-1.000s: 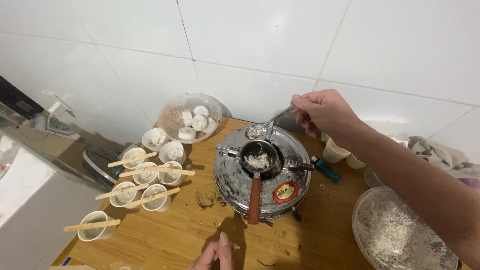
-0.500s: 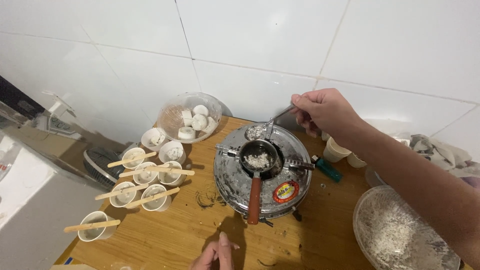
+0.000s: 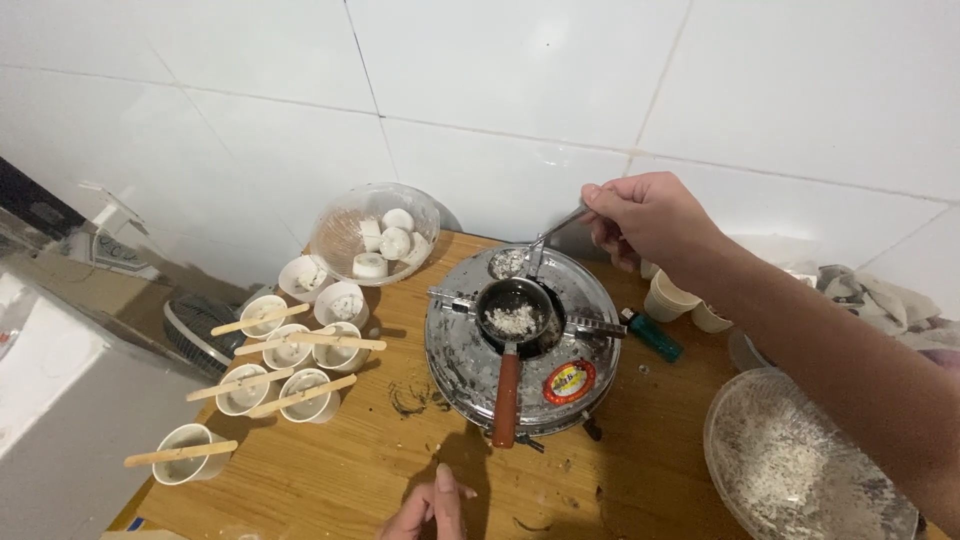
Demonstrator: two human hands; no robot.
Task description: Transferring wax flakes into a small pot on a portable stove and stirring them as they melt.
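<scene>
— What does the right hand (image 3: 650, 222) grip?
— One metal spoon (image 3: 522, 257) of white flakes, over the round stove (image 3: 521, 345), just behind its one small pan (image 3: 515, 314).
— The left hand (image 3: 430, 508)?
— Relaxed, empty, before the stove.
— Cups?
— Seven white cups (image 3: 290, 350) left of the stove, five bearing sticks.

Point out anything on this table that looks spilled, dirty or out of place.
Dark scorch-like scribbles mark the wooden table left of the round metal stove, whose top is flecked black. Crumbs lie on the wood by the green lighter. The right hand holds a spoon of white bits level; no fresh spill shows.
</scene>
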